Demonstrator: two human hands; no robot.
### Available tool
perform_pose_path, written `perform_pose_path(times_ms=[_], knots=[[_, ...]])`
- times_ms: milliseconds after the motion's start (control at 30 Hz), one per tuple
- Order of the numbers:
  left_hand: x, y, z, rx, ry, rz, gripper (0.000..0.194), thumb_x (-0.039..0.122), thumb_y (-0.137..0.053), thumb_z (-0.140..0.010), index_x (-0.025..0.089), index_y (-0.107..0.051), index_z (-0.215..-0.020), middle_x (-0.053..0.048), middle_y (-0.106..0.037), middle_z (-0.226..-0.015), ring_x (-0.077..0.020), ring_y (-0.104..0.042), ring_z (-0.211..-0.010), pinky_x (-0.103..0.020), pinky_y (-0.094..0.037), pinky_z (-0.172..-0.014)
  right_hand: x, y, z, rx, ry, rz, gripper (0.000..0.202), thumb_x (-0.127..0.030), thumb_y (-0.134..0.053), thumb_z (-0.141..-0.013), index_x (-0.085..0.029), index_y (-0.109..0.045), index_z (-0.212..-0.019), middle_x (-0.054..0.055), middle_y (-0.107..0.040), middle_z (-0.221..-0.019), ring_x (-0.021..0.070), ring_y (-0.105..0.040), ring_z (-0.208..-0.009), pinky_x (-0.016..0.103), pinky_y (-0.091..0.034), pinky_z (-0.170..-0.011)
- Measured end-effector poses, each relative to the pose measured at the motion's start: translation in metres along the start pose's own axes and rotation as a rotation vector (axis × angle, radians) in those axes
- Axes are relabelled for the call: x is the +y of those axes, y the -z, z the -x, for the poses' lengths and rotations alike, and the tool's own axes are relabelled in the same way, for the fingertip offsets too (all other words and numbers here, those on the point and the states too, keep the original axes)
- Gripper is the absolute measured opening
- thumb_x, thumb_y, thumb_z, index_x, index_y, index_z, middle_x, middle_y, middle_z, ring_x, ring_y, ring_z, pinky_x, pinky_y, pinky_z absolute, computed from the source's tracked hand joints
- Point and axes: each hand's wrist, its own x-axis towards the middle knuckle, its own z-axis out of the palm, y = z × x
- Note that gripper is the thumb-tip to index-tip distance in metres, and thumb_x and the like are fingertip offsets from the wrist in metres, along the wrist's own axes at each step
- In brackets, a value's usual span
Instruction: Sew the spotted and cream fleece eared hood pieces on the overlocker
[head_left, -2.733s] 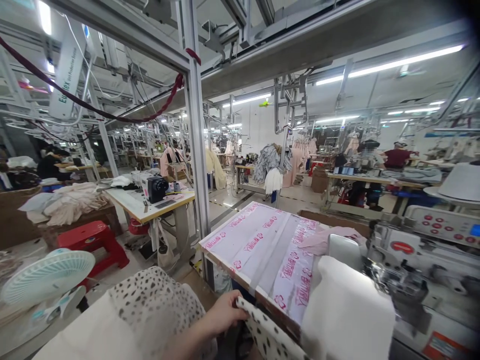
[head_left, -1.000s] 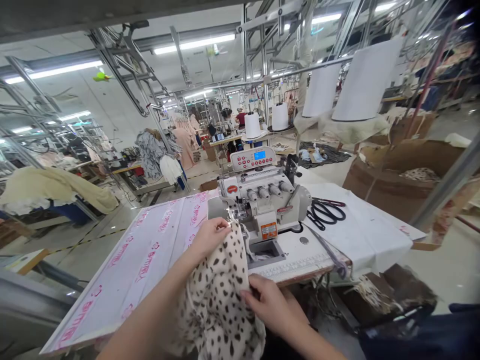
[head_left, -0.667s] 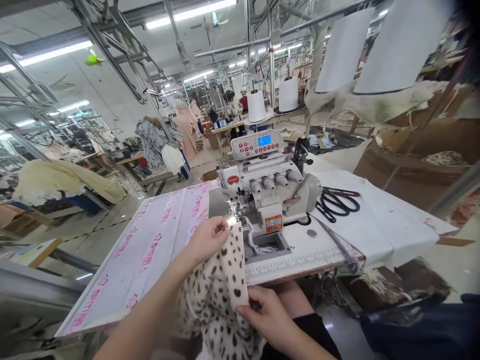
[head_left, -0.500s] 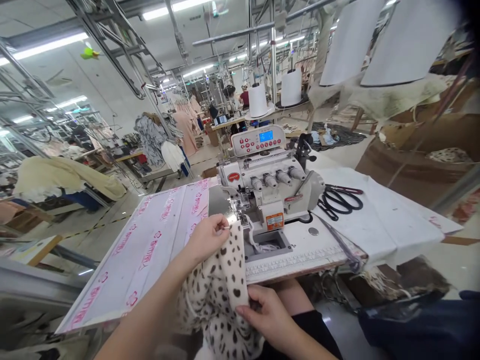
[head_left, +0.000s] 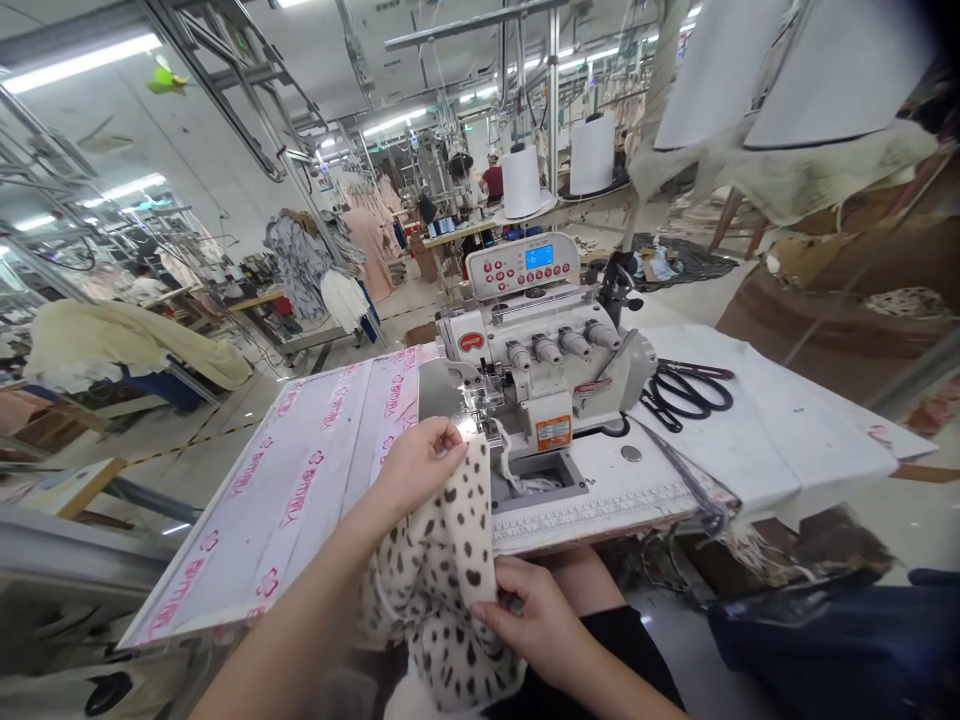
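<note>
A cream fabric with dark spots [head_left: 439,560] hangs over the table's front edge, its upper end lying at the presser foot of the white overlock sewing machine [head_left: 551,370]. My left hand [head_left: 424,460] pinches the upper end of the cloth just in front of the needle area. Lower down, my right hand [head_left: 532,610] grips the right-hand edge of the same fabric between thumb and fingers. Between the two hands the edge runs nearly straight, while the rest bunches in folds over my lap. The foot itself is partly hidden.
Black-handled scissors [head_left: 682,390] lie on the white cover right of the machine. A ruler strip [head_left: 600,525] runs along the front edge. Large thread cones [head_left: 712,80] stand at upper right. Pink-printed sheeting [head_left: 300,480] covers the left tabletop. People work in the background.
The view has shifted slightly. My left hand's fingers have changed their pose a little at the cloth's upper end. The right hand keeps its grip on the edge.
</note>
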Motion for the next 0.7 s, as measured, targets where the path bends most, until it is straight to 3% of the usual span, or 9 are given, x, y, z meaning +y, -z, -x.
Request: perform_pose_path(times_ms=[100, 167, 333, 433, 533, 600, 700], knots=[[0.002, 0.002, -0.001, 0.013, 0.013, -0.023, 0.022, 0.032, -0.048, -0.075, 0.021, -0.054, -0.093, -0.002, -0.053, -0.097, -0.0104, -0.047, -0.062, -0.026, -0.039, -0.061, -0.001, 0.001, 0.000, 0.000, 0.009, 0.009, 0.012, -0.015, -0.058, -0.070, -0.015, -0.055, -0.058, -0.002, -0.048, -0.063, 0.0122, -0.045, -0.063, 0.021, -0.034, -0.056], [0.002, 0.004, -0.003, -0.017, 0.025, -0.040, 0.027, 0.033, -0.048, -0.076, 0.022, -0.052, -0.100, -0.003, -0.053, -0.099, -0.0112, -0.048, -0.063, -0.026, -0.039, -0.062, 0.000, 0.001, 0.000, 0.001, 0.009, 0.034, 0.014, -0.016, -0.058, -0.071, -0.016, -0.055, -0.057, -0.002, -0.048, -0.062, 0.0122, -0.045, -0.062, 0.021, -0.034, -0.056], [0.001, 0.006, -0.010, -0.100, 0.008, -0.059, 0.014, 0.031, -0.048, -0.075, 0.018, -0.053, -0.077, -0.002, -0.053, -0.081, -0.0150, -0.049, -0.069, -0.026, -0.037, -0.060, -0.004, 0.010, -0.001, -0.038, 0.006, 0.185, 0.010, -0.014, -0.057, -0.071, -0.016, -0.057, -0.062, -0.002, -0.052, -0.064, 0.0126, -0.047, -0.063, 0.021, -0.036, -0.057], [0.000, 0.004, -0.010, -0.080, -0.013, -0.039, 0.012, 0.029, -0.047, -0.076, 0.018, -0.050, -0.071, -0.001, -0.052, -0.079, -0.0133, -0.048, -0.067, -0.025, -0.036, -0.058, -0.018, 0.029, -0.007, 0.013, 0.017, 0.291, 0.011, -0.018, -0.053, -0.076, -0.018, -0.060, -0.084, 0.001, -0.058, -0.074, 0.0144, -0.052, -0.067, 0.024, -0.040, -0.061], [0.001, 0.000, -0.006, -0.017, -0.040, -0.022, 0.011, 0.027, -0.047, -0.077, 0.018, -0.049, -0.072, 0.001, -0.051, -0.076, -0.0123, -0.046, -0.065, -0.024, -0.035, -0.058, -0.039, 0.052, -0.027, 0.193, 0.087, 0.306, 0.024, -0.025, -0.048, -0.082, -0.019, -0.054, -0.104, 0.004, -0.060, -0.086, 0.0153, -0.054, -0.072, 0.025, -0.043, -0.063], [0.002, -0.003, -0.004, 0.014, -0.056, -0.013, 0.010, 0.027, -0.047, -0.078, 0.018, -0.049, -0.073, 0.001, -0.051, -0.075, -0.0121, -0.045, -0.065, -0.024, -0.034, -0.058, -0.051, 0.064, -0.046, 0.261, 0.123, 0.309, 0.025, -0.030, -0.047, -0.083, -0.019, -0.053, -0.104, 0.003, -0.059, -0.081, 0.0146, -0.054, -0.070, 0.024, -0.042, -0.061], [0.002, -0.007, -0.004, 0.032, -0.076, 0.001, 0.011, 0.028, -0.046, -0.079, 0.019, -0.049, -0.074, 0.002, -0.052, -0.076, -0.0124, -0.046, -0.067, -0.024, -0.034, -0.059, -0.062, 0.075, -0.076, 0.245, 0.086, 0.316, 0.022, -0.034, -0.049, -0.080, -0.018, -0.057, -0.094, -0.002, -0.053, -0.065, 0.0118, -0.049, -0.057, 0.022, -0.038, -0.052]])
